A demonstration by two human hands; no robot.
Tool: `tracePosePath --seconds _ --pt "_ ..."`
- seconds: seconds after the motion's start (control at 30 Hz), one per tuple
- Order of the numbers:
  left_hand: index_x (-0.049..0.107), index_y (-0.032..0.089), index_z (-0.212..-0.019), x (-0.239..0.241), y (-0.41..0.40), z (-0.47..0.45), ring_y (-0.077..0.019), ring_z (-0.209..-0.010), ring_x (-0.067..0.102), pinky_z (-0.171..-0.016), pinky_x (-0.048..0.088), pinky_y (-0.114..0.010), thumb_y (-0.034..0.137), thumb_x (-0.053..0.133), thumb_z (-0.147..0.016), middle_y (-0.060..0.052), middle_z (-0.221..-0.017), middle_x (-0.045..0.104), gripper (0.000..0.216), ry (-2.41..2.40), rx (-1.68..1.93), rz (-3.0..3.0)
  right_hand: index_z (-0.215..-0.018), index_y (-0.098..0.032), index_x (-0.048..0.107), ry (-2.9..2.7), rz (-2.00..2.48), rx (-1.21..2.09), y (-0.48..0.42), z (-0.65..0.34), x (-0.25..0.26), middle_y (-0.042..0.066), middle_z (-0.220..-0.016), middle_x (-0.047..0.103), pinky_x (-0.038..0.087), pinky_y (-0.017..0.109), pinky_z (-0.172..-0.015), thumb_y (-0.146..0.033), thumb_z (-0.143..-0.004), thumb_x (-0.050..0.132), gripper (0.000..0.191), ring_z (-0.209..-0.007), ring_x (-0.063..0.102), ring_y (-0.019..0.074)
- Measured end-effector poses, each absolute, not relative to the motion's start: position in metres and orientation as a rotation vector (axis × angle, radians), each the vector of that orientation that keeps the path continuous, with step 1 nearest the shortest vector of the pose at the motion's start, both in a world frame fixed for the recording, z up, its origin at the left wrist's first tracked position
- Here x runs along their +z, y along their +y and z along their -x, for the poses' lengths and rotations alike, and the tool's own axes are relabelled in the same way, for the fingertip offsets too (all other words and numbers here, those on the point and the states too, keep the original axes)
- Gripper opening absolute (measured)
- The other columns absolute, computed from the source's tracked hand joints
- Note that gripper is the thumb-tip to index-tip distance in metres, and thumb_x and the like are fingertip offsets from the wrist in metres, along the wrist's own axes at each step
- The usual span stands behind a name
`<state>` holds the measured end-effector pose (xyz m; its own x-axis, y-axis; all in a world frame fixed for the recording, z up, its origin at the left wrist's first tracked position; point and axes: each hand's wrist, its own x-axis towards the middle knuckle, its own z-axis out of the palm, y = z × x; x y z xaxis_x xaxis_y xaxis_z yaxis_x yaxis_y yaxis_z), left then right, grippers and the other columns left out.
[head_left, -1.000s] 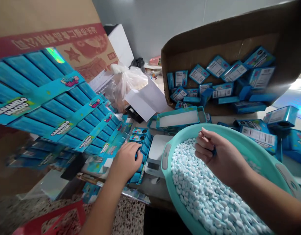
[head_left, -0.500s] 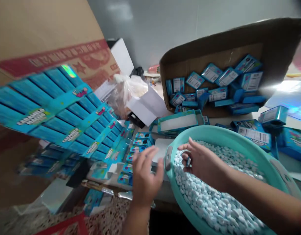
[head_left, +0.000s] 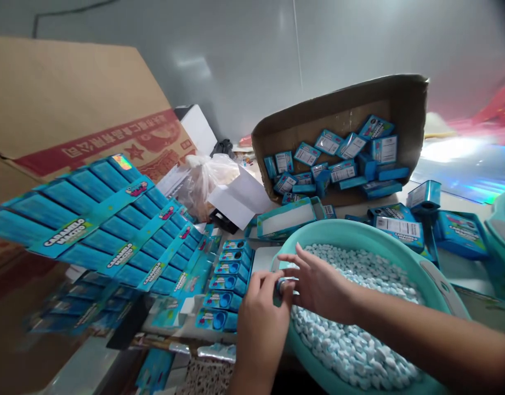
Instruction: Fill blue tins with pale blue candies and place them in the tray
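My left hand (head_left: 262, 310) is closed, its thumb and fingertips bent together against the fingers of my right hand (head_left: 316, 282). The two hands meet over the left rim of a turquoise basin (head_left: 351, 233). My right hand has its upper fingers stretched out and its lower ones curled around a small bluish thing, too hidden to name. Small wrapped pale-blue candies (head_left: 359, 343) fill much of the basin. Just left of my left hand stands a row of small blue boxes (head_left: 230, 282) with round dark or blue marks on their ends.
Stacked display trays of blue boxes (head_left: 124, 225) lean at left before a large carton (head_left: 83, 99). An open cardboard box (head_left: 338, 107) holds loose blue boxes behind the basin. A clear plastic bag (head_left: 205, 178) lies at the back. Another turquoise basin (head_left: 501, 219) is at far right.
My right hand has moved left from above the candies to the basin's rim. My left hand has moved right and closed, and the hands now touch. The camera view has tilted up.
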<state>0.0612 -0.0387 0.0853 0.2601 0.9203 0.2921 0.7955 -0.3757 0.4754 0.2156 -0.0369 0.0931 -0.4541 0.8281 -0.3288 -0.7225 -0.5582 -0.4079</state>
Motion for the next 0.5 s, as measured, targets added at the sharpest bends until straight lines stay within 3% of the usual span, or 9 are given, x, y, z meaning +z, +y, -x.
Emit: tracePosePath --seconds 0.1,0.17,0.3,0.4,0.5 --pt "0.071 0.024 -0.096 0.091 -0.041 -0.056 -0.0221 -0.088 0.069 -0.075 0.052 -0.033 0.029 0.062 -0.092 -0.003 -0.101 0.07 0.011 1.707 0.515 -2.228 -0.115 -0.021 0.049 -0.242 0.626 2.051 -0.041 -0.208 0.09 0.002 -0.092 0.059 0.043 0.026 -0.072 -0.058 -0.07 0.084 0.068 -0.076 0.057 0.0148" --pt "0.069 0.023 -0.088 0.095 -0.041 -0.051 -0.0209 -0.085 0.069 -0.073 0.051 -0.031 0.028 0.062 -0.091 -0.002 -0.097 0.07 0.009 1.677 0.438 -2.218 -0.115 -0.022 0.048 -0.2 0.68 2.066 -0.042 -0.204 0.09 0.001 -0.091 0.06 0.043 0.026 -0.07 -0.06 -0.075 0.079 0.063 -0.074 0.057 0.0146" --pt "0.067 0.022 -0.081 0.1 -0.017 -0.028 -0.0206 -0.083 0.067 -0.075 0.05 -0.031 0.033 0.061 -0.089 -0.003 -0.088 0.069 0.014 1.671 0.692 -2.298 -0.109 -0.021 0.056 -0.269 0.909 2.016 -0.038 -0.213 0.107 0.006 -0.097 0.064 0.046 0.03 -0.074 -0.057 -0.084 0.069 0.046 -0.092 0.062 0.0207" --pt "0.068 0.022 -0.08 0.098 0.025 -0.006 -0.0249 -0.089 0.068 -0.083 0.051 -0.036 0.039 0.061 -0.088 -0.007 -0.09 0.072 0.02 1.8 0.775 -2.391 -0.111 -0.023 0.061 -0.459 0.909 1.741 -0.04 -0.247 0.138 0.01 -0.115 0.067 0.046 0.04 -0.092 -0.049 -0.078 0.075 0.045 -0.118 0.058 0.0271" --pt "0.07 0.022 -0.073 0.084 0.061 0.008 -0.0293 -0.088 0.069 -0.098 0.047 -0.048 0.038 0.064 -0.083 -0.008 -0.085 0.075 0.02 1.814 0.661 -2.421 -0.119 -0.026 0.062 -0.668 0.829 1.264 -0.059 -0.298 0.165 0.01 -0.122 0.069 0.043 0.047 -0.101 -0.047 -0.08 0.069 0.044 -0.124 0.058 0.0289"
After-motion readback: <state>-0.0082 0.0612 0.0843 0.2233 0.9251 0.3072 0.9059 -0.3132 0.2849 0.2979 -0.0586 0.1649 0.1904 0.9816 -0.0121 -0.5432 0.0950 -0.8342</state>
